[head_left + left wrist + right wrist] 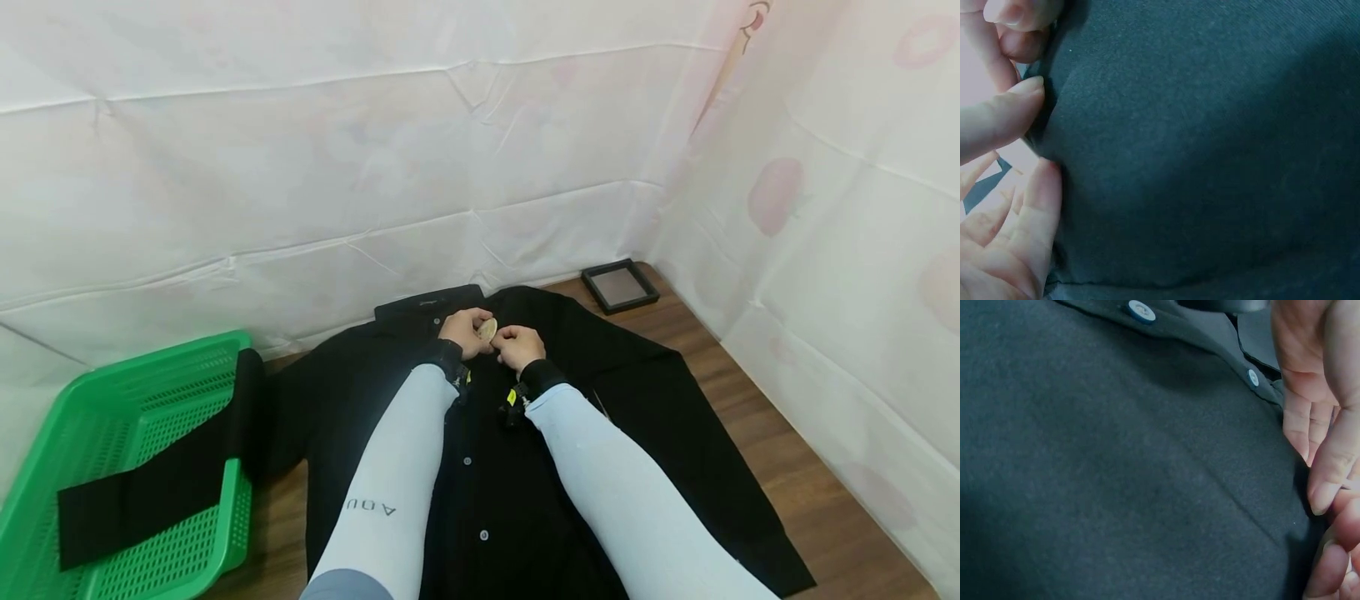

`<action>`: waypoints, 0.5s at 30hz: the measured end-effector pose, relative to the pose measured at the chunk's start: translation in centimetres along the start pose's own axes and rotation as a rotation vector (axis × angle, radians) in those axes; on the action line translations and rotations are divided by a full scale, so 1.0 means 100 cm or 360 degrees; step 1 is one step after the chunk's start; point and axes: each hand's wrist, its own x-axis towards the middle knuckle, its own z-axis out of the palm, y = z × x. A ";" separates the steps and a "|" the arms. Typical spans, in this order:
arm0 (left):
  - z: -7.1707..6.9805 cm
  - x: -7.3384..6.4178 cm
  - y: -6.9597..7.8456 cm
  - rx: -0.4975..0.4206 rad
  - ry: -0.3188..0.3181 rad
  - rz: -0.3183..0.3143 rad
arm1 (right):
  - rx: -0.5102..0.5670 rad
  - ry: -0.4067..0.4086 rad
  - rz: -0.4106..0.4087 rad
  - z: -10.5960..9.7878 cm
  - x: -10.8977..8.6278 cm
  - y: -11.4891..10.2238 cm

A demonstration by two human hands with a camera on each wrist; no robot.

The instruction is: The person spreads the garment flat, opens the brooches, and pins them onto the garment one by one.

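A black button-up shirt (390, 400) lies spread out, and both hands meet at its chest below the collar. My left hand (462, 332) holds a round pale-gold badge-like disc (487, 330) by its edge. Close beside it, my right hand (519, 346) curls thumb and finger together at the raised cloth near the disc's lower edge. In the left wrist view, thumb and fingers of the right hand (1007, 87) pinch at a fold of the shirt, with the left hand (1019, 237) below. In the right wrist view the lifted cloth mostly hides the right fingers (1329, 572).
At the left stands a green plastic basket (238, 508), with a black sleeve (150, 500) draped into it. A small black-rimmed frame (619, 286) lies at the back right of the wooden table (757, 433). A thin metallic item (602, 404) shows beside the right forearm.
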 end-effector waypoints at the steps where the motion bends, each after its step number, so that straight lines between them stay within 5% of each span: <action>1: 0.000 0.000 0.000 0.0001 -0.0008 0.0014 | -0.0009 0.0003 -0.0006 0.000 0.000 0.000; 6: 0.001 0.000 -0.003 0.0025 -0.0032 0.0076 | -0.0010 0.0008 -0.0023 0.000 -0.001 0.001; 15: 0.001 -0.002 -0.003 0.0038 -0.0019 0.0041 | 0.0014 0.0012 -0.0008 0.000 -0.008 -0.003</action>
